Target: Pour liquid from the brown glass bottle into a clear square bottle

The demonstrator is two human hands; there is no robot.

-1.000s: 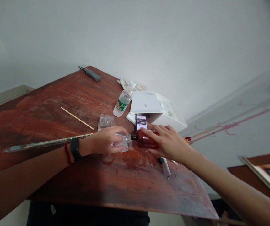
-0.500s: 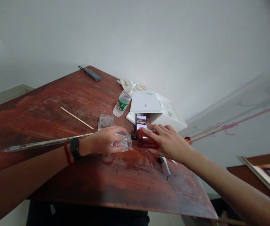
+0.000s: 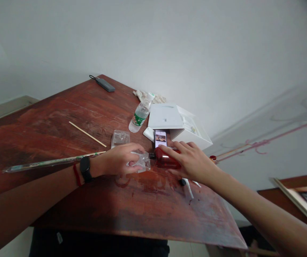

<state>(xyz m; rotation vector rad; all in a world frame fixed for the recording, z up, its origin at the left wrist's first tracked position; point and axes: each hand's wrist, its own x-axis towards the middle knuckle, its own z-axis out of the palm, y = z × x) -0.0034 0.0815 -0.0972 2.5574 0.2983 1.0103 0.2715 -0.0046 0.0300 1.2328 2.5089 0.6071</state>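
Note:
My right hand [image 3: 189,160] grips a red see-through bottle [image 3: 164,158], tilted onto its side with its dark, uncapped-looking neck pointing left. The neck meets the edge of a clear plastic container [image 3: 144,162], which my left hand [image 3: 126,159] holds with fingers curled around it. Whether liquid is flowing cannot be made out. Just behind my left hand stands a second clear plastic container [image 3: 120,137]. A phone [image 3: 160,137] with a lit screen leans behind the red bottle. Below my right hand lie a black cap [image 3: 182,182] and a white strip [image 3: 189,189].
A water bottle [image 3: 139,116] stands beside a white box [image 3: 166,117]. Cloth gloves [image 3: 157,98] lie behind them. To the left are a thin wooden stick [image 3: 87,134], a wrapped long stick [image 3: 49,163] and a grey device [image 3: 104,85]. Wet spots mark the wooden table [image 3: 132,217].

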